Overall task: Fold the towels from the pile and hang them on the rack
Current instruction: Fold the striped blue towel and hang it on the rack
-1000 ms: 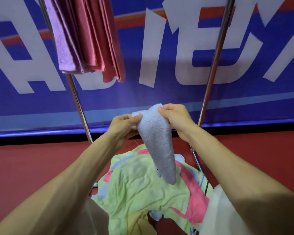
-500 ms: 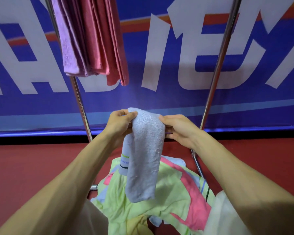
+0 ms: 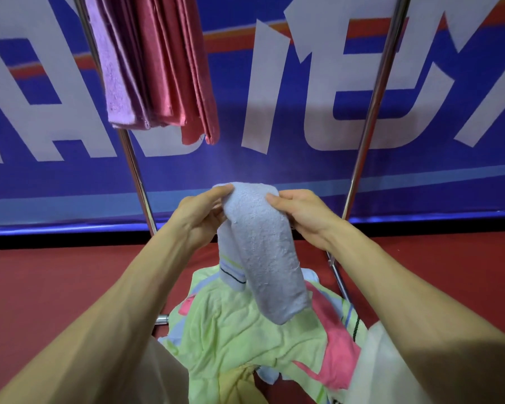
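Nearest you, the pile (image 3: 239, 339) of green, yellow and pink towels lies crumpled low between your forearms. Its front is cut off by the bottom edge, so you cannot tell how many towels remain or what it rests on.

Just above it hangs the pale blue towel (image 3: 263, 252), doubled over at the top. Your left hand (image 3: 200, 217) pinches the top fold with thumb over curled fingers, and your right hand (image 3: 303, 214) pinches the opposite side the same way. Expect it to be light, soft and limp. Its nap should grip well, but the layers will likely sag or slide apart unless you hold both together near the fold. A striped end peeks out behind the front layer. How many layers there are, and whether the edges line up, is hidden.

Beyond, the rack (image 3: 373, 112) shows only two slanted metal poles. Its hanging bar lies out of view above. The hung towels (image 3: 158, 68), purple and red, are cut off at the top. A blue banner (image 3: 274, 167) closes the background.
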Available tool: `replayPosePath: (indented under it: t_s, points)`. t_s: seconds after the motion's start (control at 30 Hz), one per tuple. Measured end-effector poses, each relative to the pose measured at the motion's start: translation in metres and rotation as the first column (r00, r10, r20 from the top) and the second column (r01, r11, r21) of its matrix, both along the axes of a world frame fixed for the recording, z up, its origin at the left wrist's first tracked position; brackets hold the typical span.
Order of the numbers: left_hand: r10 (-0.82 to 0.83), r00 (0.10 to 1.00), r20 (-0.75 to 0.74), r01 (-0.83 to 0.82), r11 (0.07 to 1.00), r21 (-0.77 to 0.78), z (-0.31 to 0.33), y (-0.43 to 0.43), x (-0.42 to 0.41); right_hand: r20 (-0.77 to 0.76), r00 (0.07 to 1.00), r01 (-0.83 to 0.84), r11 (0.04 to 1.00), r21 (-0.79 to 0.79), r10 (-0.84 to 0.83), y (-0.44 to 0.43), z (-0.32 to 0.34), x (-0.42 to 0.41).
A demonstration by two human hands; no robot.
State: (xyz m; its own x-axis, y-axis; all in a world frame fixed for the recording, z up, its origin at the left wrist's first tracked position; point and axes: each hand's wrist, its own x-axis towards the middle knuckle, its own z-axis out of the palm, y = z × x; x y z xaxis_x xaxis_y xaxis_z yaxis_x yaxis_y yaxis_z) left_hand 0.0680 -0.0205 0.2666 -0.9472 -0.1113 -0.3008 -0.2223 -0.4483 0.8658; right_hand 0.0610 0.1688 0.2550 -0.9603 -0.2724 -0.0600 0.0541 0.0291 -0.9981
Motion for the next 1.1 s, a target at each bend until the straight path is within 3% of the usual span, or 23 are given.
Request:
replayPosePath:
  t_s: [0.1, 0.33, 0.43, 0.6, 0.83, 1.0, 1.07, 1.1]
  points:
    - [-0.092, 0.996, -0.018, 0.091, 0.995, -0.038, -0.004, 0.003, 0.002, -0.029, 0.995, 0.091, 0.995, -0.039, -0.092, -0.002, -0.001, -0.001]
    - [-0.269, 0.963, 0.034, 0.267, 0.921, -0.284, -0.017, 0.019, 0.008, -0.086, 0.971, 0.218, 0.975, -0.049, -0.222, -0.005, 0.002, -0.001]
    - [-0.232, 0.972, -0.033, 0.209, 0.923, -0.322, -0.018, 0.021, 0.009, -0.066, 0.964, 0.254, 0.966, -0.055, -0.258, -0.002, 0.003, 0.000]
    - [-0.203, 0.968, -0.146, 0.099, 0.846, -0.523, -0.022, 0.025, 0.007, 0.045, 0.978, 0.205, 0.976, -0.068, -0.202, 0.006, 0.004, -0.002]
    - [-0.214, 0.961, -0.177, 0.104, 0.868, -0.485, -0.017, 0.029, 0.007, 0.042, 0.971, 0.235, 0.971, -0.031, -0.234, 0.011, 0.003, -0.001]
    - [-0.233, 0.962, -0.145, 0.118, 0.827, -0.550, -0.016, 0.023, 0.004, -0.021, 0.995, 0.101, 0.986, 0.132, -0.099, 0.009, 0.004, 0.005]
    - [-0.238, 0.958, -0.159, 0.095, 0.790, -0.606, -0.016, 0.021, 0.001, -0.101, 0.985, 0.161, 0.948, 0.275, -0.138, 0.009, 0.006, 0.007]
    - [-0.246, 0.954, -0.171, 0.086, 0.772, -0.629, -0.015, 0.020, 0.000, -0.202, 0.962, 0.253, 0.883, 0.394, -0.186, 0.011, 0.005, 0.005]
